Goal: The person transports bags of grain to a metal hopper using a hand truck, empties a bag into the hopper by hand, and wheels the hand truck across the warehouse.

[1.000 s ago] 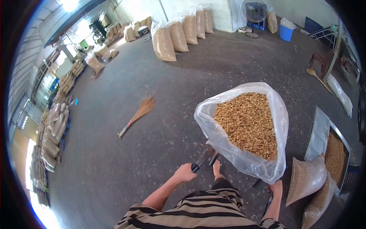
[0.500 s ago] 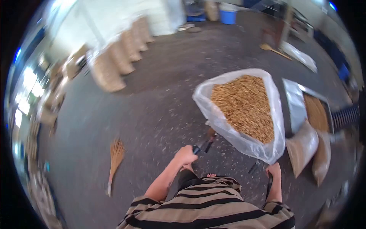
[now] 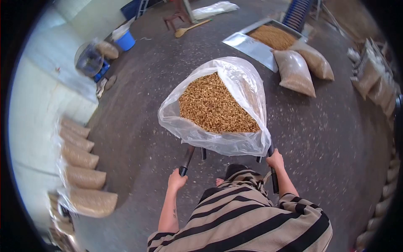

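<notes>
1. Hands: left hand [image 3: 176, 180] clenched on the left handle [image 3: 186, 161], a dark bar running forward under the sack; right hand [image 3: 276, 160] clenched on the right handle [image 3: 273, 176] beside the sack's near corner; both arms extended, grips closed all the way round.
2. Load: big clear plastic sack [image 3: 218, 109] sits straight ahead of the hands, mouth open, filled near the brim with tan granular stuff [image 3: 212, 105]; the plastic drapes over the near edge, just above both handles; the carrier under it is hidden by the sack, so wheels or frame type cannot be told.
3. Position: sack rides mid-floor on the grey concrete floor [image 3: 336, 138], well apart from everything else; one bare foot [image 3: 219, 182] shows between the handles.
4. Surroundings: metal tray [image 3: 247, 42] holding the same tan material far ahead to the right, two filled sacks [image 3: 304, 67] lying against it; row of filled sacks [image 3: 79, 168] along the white wall on the left; blue bucket [image 3: 125, 41] and fan [image 3: 89, 61] up by the wall.
5. Progress, judged: sack already filled and loaded, carrier gripped at both handles, so the haul looks under way; mouth not tied; sack not set down with either group of sacks; destination not readable from this view.
</notes>
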